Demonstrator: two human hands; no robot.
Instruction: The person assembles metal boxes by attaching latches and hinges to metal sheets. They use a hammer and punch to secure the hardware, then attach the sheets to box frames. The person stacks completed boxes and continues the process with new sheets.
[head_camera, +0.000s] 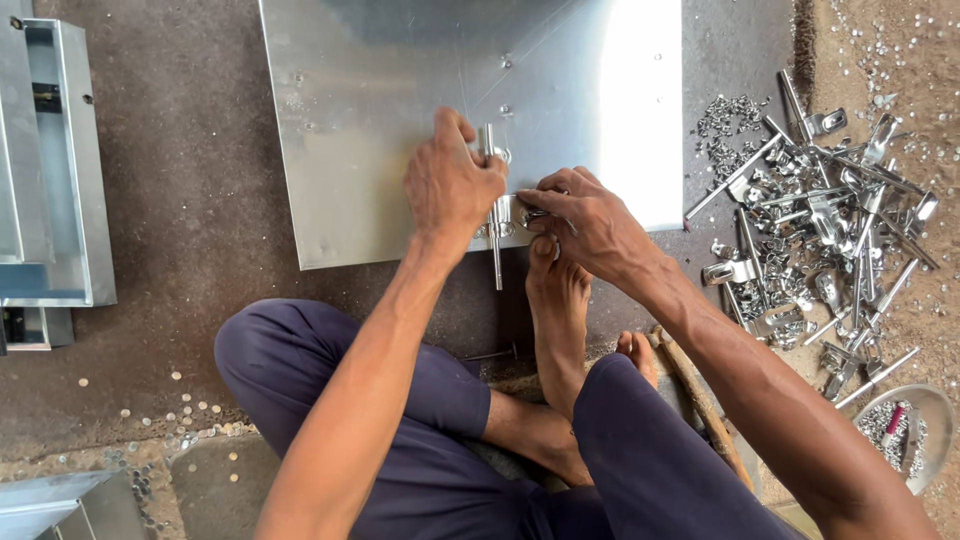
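A shiny metal sheet (380, 90) lies flat on the dark floor in front of me. Near its front edge sits a metal latch bolt (493, 215), its rod running toward me past the edge. My left hand (450, 180) grips the bolt's upper part from the left, fingers curled over it. My right hand (585, 220) pinches the latch bracket from the right, fingertips against a small part I cannot make out. My bare foot (557, 300) rests just below the sheet's edge.
A heap of metal bolts, brackets and rivets (820, 230) lies on the ground at right. A small metal bowl (915, 430) with tiny parts sits at lower right. Metal box frames (55, 170) stand at left. A wooden handle (700, 400) lies by my right leg.
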